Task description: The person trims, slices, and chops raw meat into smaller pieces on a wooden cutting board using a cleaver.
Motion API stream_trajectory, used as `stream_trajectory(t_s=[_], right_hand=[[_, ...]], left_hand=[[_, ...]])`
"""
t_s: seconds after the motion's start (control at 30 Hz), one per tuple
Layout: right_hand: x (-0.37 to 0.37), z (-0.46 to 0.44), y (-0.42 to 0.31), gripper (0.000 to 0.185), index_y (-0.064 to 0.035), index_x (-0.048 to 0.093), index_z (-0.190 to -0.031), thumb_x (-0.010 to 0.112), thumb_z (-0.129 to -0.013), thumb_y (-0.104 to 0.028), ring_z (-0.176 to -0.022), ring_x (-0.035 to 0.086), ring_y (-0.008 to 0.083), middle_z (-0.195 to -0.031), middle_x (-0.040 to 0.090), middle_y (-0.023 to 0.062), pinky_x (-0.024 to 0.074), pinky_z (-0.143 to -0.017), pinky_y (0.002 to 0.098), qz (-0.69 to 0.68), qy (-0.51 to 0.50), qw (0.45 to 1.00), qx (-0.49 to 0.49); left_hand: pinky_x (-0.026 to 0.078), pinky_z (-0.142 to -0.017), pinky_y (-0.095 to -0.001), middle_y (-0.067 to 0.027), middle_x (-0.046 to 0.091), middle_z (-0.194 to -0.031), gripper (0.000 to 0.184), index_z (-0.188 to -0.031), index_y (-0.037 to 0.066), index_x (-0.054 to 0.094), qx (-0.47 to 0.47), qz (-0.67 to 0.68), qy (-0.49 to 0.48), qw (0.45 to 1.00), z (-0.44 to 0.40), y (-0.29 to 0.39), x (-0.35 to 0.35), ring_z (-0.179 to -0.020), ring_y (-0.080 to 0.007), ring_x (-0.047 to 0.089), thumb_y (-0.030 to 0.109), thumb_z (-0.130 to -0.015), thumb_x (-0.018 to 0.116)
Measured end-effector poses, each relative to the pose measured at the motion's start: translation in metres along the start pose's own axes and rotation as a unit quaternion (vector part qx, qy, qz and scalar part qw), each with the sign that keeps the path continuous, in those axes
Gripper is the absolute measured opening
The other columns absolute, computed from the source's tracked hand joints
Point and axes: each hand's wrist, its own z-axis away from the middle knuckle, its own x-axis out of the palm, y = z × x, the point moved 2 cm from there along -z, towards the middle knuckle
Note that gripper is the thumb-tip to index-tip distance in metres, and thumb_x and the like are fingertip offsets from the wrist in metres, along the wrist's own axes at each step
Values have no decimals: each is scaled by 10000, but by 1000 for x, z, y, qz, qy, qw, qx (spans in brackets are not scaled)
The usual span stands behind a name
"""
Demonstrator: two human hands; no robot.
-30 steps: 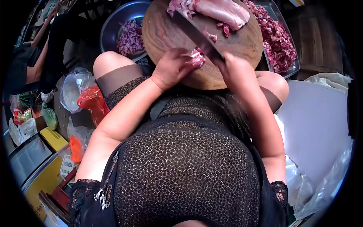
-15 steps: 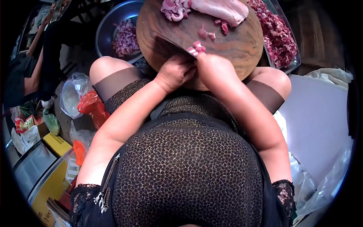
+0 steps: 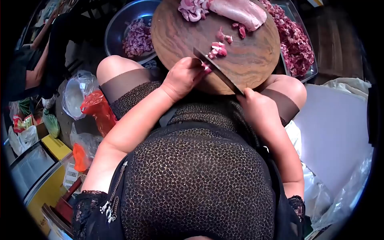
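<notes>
A knife [image 3: 221, 75] lies slantwise over the near part of a round wooden chopping board [image 3: 172, 36], its blade seen nearly edge-on. My right hand [image 3: 259, 107] is closed around its handle at the board's near right edge. My left hand [image 3: 184, 78] is curled at the near left edge, pinching a small piece of meat [image 3: 207, 69] against the blade's near side. Cut meat bits [image 3: 218, 50] sit just beyond the blade. Farther back on the board are a large slab of pale meat [image 3: 242, 14] and a pile of sliced strips [image 3: 193, 10].
A metal bowl [image 3: 114, 34] with diced meat [image 3: 138, 38] stands left of the board. To the right is a metal tray [image 3: 311, 66] heaped with chopped meat [image 3: 294, 44]. Plastic bags [image 3: 98, 108] and boxes lie at lower left. Another person's arm [image 3: 38, 68] shows at far left.
My right hand has moved down and right with the knife, away from my left hand. The blade now crosses the board's near part. My left hand has shifted slightly right.
</notes>
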Motion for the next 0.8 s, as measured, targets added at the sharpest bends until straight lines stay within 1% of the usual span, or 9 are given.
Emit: stream_trajectory(t_s=[0.3, 0.37, 0.4, 0.5, 0.53, 0.57, 0.67, 0.73, 0.8], right_hand=[[28, -99, -45, 158, -5, 659, -924, 552, -846, -91, -819, 705, 350, -837, 701, 211, 566, -727, 465, -12, -5, 996, -85], [26, -137, -53, 150, -24, 656, -899, 574, -849, -139, -841, 707, 343, -888, 709, 199, 565, -723, 461, 24, -17, 994, -109], [25, -148, -53, 161, -26, 650, -904, 573, -863, -162, -845, 703, 351, -885, 708, 196, 561, -727, 465, 6, 24, 996, -90], [15, -141, -44, 194, -28, 638, -920, 562, -896, -205, -848, 689, 376, -866, 700, 201, 548, -739, 481, -32, 111, 991, -62], [9, -127, -39, 214, -27, 632, -931, 553, -916, -225, -847, 678, 394, -851, 692, 210, 538, -747, 492, -59, 147, 986, -51], [6, -112, -34, 220, -27, 628, -934, 547, -928, -232, -845, 664, 411, -836, 678, 225, 525, -748, 504, -87, 147, 983, -65], [-6, -44, -16, 213, -23, 613, -937, 554, -936, -228, -824, 634, 446, -810, 643, 263, 496, -733, 530, -179, 29, 983, -30], [-1, -21, -8, 194, -2, 595, -903, 555, -931, -190, -778, 634, 445, -769, 633, 262, 502, -695, 527, -101, 25, 993, -49], [4, -6, -6, 173, -10, 585, -905, 561, -926, -179, -764, 645, 426, -749, 639, 238, 519, -686, 515, -61, 16, 997, -48]], left_hand=[[517, -875, -398, -87, 669, -1035, 209, -1045, 97, 708, 44, -40, 36, 998, 0, -8, 4, -949, -300, 625, 123, -839, 679], [496, -954, -384, -83, 670, -1080, 215, -1040, 96, 712, -77, -10, -57, 995, 7, -7, 6, -1029, -290, 618, 157, -834, 695], [472, -1016, -389, -143, 610, -1243, 389, -1142, 77, 667, -83, 3, -90, 993, 3, -7, 2, -1152, -321, 581, 232, -795, 752], [455, -1023, -402, -210, 523, -1347, 550, -1234, 40, 593, -171, 3, 39, 984, 5, 4, -21, -1244, -363, 520, 207, -753, 803], [428, -1057, -412, -236, 413, -1446, 712, -1332, 46, 514, -223, 38, 20, 974, 13, -4, -28, -1344, -358, 433, 227, -722, 833], [435, -1048, -408, -238, 454, -1412, 643, -1292, 32, 554, -249, 45, 22, 967, 21, -7, -35, -1286, -383, 485, 186, -729, 823], [468, -1011, -396, -200, 544, -1316, 526, -1218, 27, 621, -116, -2, -46, 992, 28, -12, -31, -1211, -367, 543, 169, -747, 807], [522, -926, -371, -137, 631, -1161, 347, -1106, 37, 689, 42, -68, -55, 995, 20, -5, -20, -1071, -304, 621, 120, -777, 758], [543, -858, -367, -104, 647, -1070, 278, -1075, 67, 697, 43, -14, -39, 998, 15, -6, -13, -994, -288, 637, 103, -802, 731]])
